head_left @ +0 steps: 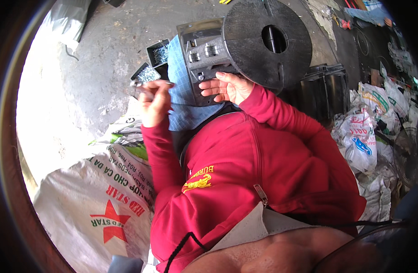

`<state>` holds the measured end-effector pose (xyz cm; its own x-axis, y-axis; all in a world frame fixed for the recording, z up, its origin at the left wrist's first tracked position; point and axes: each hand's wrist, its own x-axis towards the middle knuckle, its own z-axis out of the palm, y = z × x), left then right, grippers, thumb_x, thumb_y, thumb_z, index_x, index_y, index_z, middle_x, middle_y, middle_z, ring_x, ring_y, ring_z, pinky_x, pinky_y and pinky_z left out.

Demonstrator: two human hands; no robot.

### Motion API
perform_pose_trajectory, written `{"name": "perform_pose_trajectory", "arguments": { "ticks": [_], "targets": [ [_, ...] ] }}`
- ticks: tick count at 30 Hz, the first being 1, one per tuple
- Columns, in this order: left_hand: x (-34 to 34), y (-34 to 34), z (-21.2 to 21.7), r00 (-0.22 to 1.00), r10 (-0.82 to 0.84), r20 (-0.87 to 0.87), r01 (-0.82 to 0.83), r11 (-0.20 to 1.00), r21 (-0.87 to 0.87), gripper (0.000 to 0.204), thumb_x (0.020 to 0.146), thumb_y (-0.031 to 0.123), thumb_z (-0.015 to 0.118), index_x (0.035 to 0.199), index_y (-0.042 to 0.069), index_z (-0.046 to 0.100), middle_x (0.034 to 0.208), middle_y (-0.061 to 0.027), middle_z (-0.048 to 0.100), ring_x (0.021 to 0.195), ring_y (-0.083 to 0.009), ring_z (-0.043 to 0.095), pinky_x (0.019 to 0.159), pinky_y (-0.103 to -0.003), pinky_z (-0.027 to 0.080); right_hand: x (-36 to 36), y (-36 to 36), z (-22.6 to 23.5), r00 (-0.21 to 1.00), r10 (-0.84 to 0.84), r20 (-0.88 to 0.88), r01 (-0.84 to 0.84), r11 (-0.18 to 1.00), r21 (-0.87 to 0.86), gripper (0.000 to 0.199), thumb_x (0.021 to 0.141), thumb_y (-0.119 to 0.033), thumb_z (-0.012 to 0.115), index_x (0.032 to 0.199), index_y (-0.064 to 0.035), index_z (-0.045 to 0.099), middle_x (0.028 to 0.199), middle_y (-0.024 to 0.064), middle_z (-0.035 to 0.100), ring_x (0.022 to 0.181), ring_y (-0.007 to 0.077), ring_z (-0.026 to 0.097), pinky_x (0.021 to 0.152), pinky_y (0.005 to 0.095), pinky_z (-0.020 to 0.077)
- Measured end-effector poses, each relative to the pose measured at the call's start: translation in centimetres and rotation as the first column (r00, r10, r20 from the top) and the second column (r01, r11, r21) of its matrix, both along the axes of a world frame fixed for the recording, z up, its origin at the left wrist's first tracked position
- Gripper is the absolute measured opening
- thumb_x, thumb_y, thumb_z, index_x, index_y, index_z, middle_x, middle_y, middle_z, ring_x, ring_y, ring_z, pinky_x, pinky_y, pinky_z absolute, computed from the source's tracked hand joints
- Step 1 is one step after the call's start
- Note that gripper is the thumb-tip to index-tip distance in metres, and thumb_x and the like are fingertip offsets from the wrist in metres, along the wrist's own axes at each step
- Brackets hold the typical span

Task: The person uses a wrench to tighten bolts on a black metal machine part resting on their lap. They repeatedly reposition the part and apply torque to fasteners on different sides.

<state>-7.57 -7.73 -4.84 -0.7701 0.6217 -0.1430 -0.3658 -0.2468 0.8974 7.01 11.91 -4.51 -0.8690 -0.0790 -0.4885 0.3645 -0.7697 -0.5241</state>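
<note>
My left hand (153, 101) is raised with its fingers pinched on a small metal piece (136, 84), perhaps a screw. My right hand (229, 86) lies against the lower edge of a black plastic housing (202, 50), palm showing and fingers spread, steadying it. The housing carries several metal terminals and joins a large black round disc (268, 38) with a hole in its middle. Both rest over a blue cloth (179, 93) on my lap. Red sleeves cover both arms.
Two small black trays of metal screws (160, 52) (145, 73) sit on the concrete floor (104, 54) just beyond my left hand. A white printed sack (104, 195) lies at the left. Black containers (325, 88) and crumpled bags (361, 136) crowd the right.
</note>
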Motion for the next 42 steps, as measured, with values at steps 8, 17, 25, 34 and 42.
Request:
{"name": "perform_pose_trajectory", "arguments": {
  "ticks": [8, 17, 25, 34, 42],
  "targets": [
    [3.7, 1.4, 0.3, 0.989, -0.025, 0.146, 0.058, 0.971, -0.232, 0.007, 0.086, 0.009, 0.062, 0.088, 0.003, 0.060, 0.085, -0.0102, 0.069, 0.048, -0.0050, 0.051, 0.039, -0.018, 0.036, 1.6, -0.5, 1.2, 0.990, 0.121, 0.067, -0.138, 0.902, 0.410, 0.044, 0.092, -0.036, 0.051, 0.121, -0.0028, 0.055, 0.113, 0.0115, 0.063, 0.102, 0.0191, 0.062, 0.071, 0.0254, 0.0489],
    [7.7, 2.1, 2.6, 0.984, -0.178, 0.009, 0.177, 0.968, -0.180, 0.005, 0.084, 0.004, 0.063, 0.086, 0.002, 0.059, 0.061, -0.0025, 0.058, 0.044, -0.0066, 0.048, 0.042, -0.020, 0.035, 3.1, -1.8, 2.3, 0.901, 0.170, -0.399, 0.312, 0.384, 0.869, 0.024, 0.078, -0.003, 0.069, 0.101, -0.0051, 0.068, 0.094, 0.0065, 0.066, 0.084, 0.0143, 0.063, 0.072, 0.0257, 0.0501],
    [8.3, 2.5, 2.2, 0.989, -0.123, 0.082, 0.133, 0.983, -0.123, 0.007, 0.083, 0.006, 0.066, 0.086, 0.002, 0.061, 0.060, -0.0010, 0.057, 0.046, -0.0059, 0.049, 0.041, -0.019, 0.034, 3.2, -2.0, 2.3, 0.905, 0.010, -0.426, 0.374, 0.460, 0.806, 0.017, 0.076, -0.006, 0.071, 0.093, -0.0094, 0.071, 0.086, 0.0055, 0.066, 0.081, 0.0157, 0.065, 0.069, 0.0255, 0.0518],
    [8.4, 2.0, 1.9, 0.965, -0.173, 0.197, 0.199, 0.972, -0.125, 0.011, 0.084, 0.010, 0.067, 0.091, 0.004, 0.062, 0.059, 0.0015, 0.055, 0.044, -0.0040, 0.044, 0.039, -0.019, 0.030, 3.2, -2.3, 3.2, 0.881, 0.167, -0.442, 0.420, 0.152, 0.895, 0.018, 0.076, 0.002, 0.069, 0.092, -0.0048, 0.067, 0.088, 0.0060, 0.065, 0.076, 0.0139, 0.066, 0.062, 0.0241, 0.0549],
    [7.0, 1.3, 1.7, 0.988, -0.009, -0.157, -0.009, 0.993, -0.116, 0.005, 0.084, 0.005, 0.066, 0.085, 0.002, 0.062, 0.076, -0.0032, 0.064, 0.053, -0.0038, 0.050, 0.046, -0.018, 0.038, 2.9, -2.6, 3.7, 0.919, 0.102, -0.382, 0.321, 0.372, 0.871, 0.022, 0.076, 0.005, 0.067, 0.096, -0.0042, 0.067, 0.091, 0.0064, 0.062, 0.078, 0.0114, 0.063, 0.064, 0.0212, 0.0528]
  ]
}}
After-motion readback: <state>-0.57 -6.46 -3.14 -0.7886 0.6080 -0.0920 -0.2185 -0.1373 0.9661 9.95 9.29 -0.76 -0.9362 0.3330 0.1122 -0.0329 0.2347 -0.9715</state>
